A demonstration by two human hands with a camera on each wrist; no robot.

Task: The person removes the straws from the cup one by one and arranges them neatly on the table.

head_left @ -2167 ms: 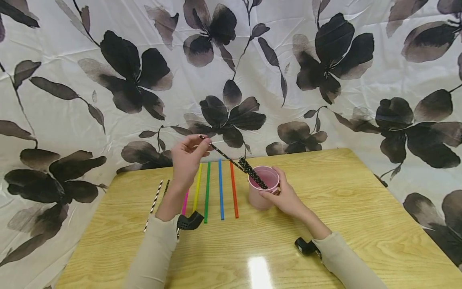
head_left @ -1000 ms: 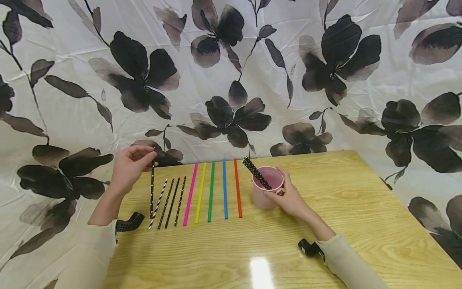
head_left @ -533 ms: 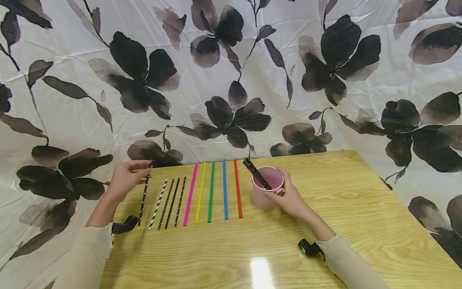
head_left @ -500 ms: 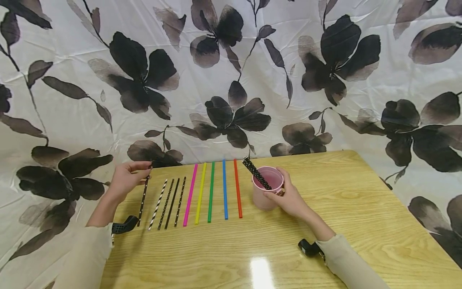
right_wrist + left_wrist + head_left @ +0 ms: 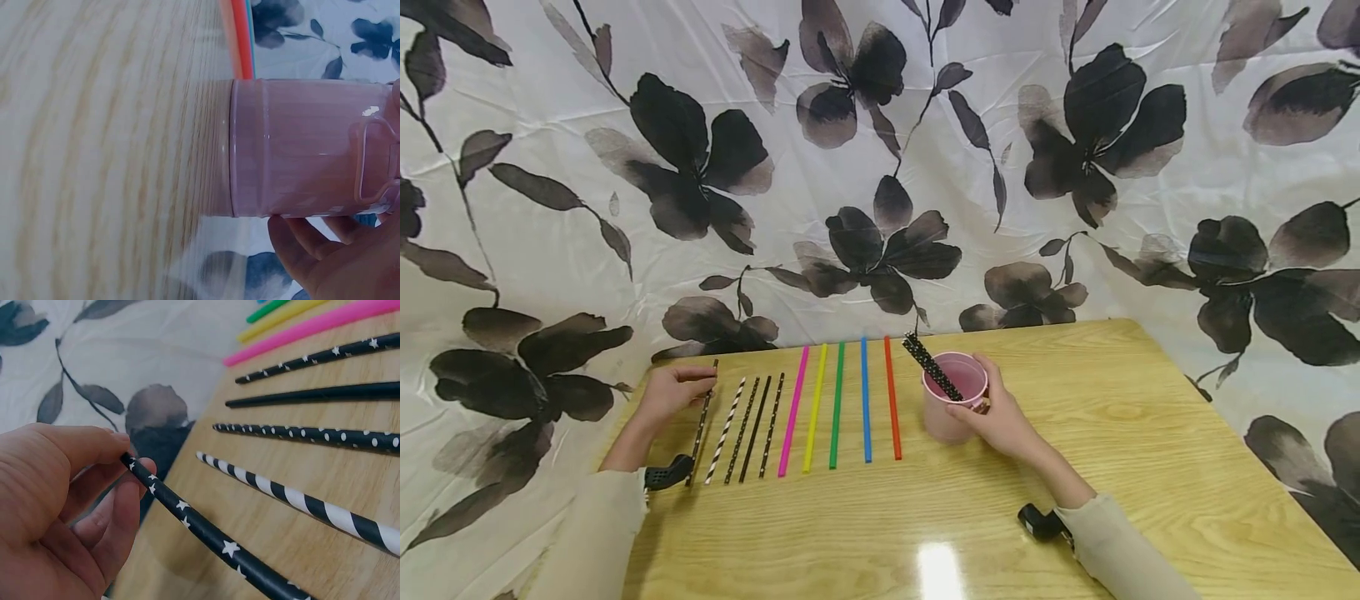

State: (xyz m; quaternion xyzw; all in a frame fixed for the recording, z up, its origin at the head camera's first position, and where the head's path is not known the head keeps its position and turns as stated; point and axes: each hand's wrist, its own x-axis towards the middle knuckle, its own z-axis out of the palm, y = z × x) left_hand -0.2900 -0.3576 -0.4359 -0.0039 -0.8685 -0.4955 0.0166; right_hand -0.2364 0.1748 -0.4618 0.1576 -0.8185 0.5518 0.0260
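We sit at what looks like a makeshift recording corner rather than a lived-in room: a glossy wooden table (image 5: pixel 1150 433) is closed in on all sides by a hung white sheet (image 5: pixel 550 208) printed with dark flowers. A lamp's glare (image 5: pixel 938 568) shines on the tabletop, and we cannot tell what building lies behind the cloth.

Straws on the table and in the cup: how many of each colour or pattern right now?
Plain coloured straws: 5
Black patterned or plain black straws lying flat: 4
Black-and-white striped straw: 1
Dotted black straws in the pink cup: at least 1, exact number unclear
Total: at least 11
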